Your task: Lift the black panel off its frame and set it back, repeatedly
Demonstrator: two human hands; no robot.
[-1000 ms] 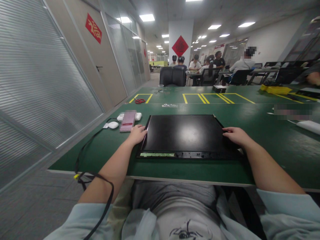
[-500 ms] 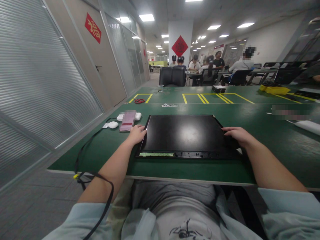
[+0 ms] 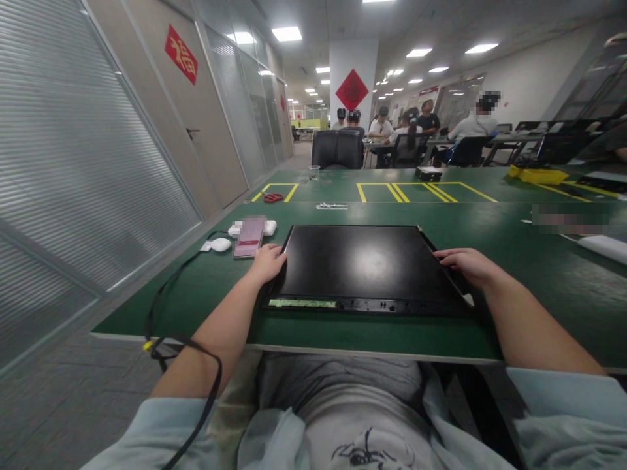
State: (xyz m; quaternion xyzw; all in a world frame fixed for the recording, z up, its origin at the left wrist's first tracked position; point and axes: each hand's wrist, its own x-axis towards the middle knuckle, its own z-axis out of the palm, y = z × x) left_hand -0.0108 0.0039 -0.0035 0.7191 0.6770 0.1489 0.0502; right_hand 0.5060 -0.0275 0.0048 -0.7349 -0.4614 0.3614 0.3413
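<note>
A flat black display panel (image 3: 353, 264) lies in front of me at the near side of the green table, with light glaring off its face. Along its near edge runs a dark strip with a green circuit board (image 3: 302, 303) at the left end. My left hand (image 3: 269, 261) grips the panel's left edge, and part of its fingers is hidden at the rim. On the opposite side, my right hand (image 3: 465, 264) holds the right edge, its fingers over the rim and its thumb hard to make out.
Left of the panel lie a phone (image 3: 249, 236), a white mouse-like object (image 3: 220, 245) and a black cable (image 3: 171, 281). Farther back are red-handled scissors (image 3: 273, 198), a clear cup (image 3: 314, 173) and a black box (image 3: 428, 174). A white roll (image 3: 602, 249) lies right. Several people sit beyond.
The panel's near edge has shifted slightly to the left and tilted a little. Both hands stay at its sides, nearly unmoved.
</note>
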